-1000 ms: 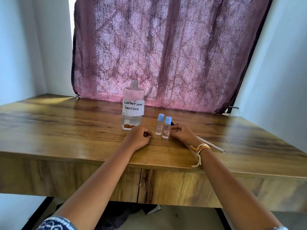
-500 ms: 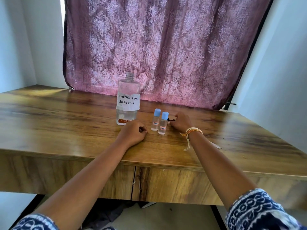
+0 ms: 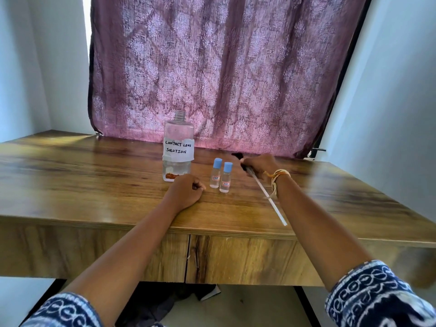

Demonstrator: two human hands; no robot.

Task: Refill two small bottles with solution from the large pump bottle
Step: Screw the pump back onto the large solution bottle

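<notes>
Here the right hand point(image 3: 259, 165) is raised just above the bench point(image 3: 94, 190), its fingers curled round the black head of a pump point(image 3: 245, 165), whose thin white dip tube point(image 3: 269, 199) slants down from the hand toward the near edge of the bench, crossing in front of the wrist and its yellow thread band point(image 3: 277, 178). The left hand point(image 3: 186, 192) rests on the wood as a loose fist with nothing in it. Just beyond that fist stands the large clear bottle point(image 3: 178, 147), its threaded neck uncapped, a paper label reading CONTACT LENS SOLUTION around its middle and only a little liquid at its bottom. Between the two hands, nearer the left fist, stand two small bottles side by side, both upright with pale blue caps on: the farther one point(image 3: 215, 173) and the nearer one point(image 3: 226, 178), each with a small red-edged label. A purple patterned curtain point(image 3: 224, 67) hangs behind the right hand.
</notes>
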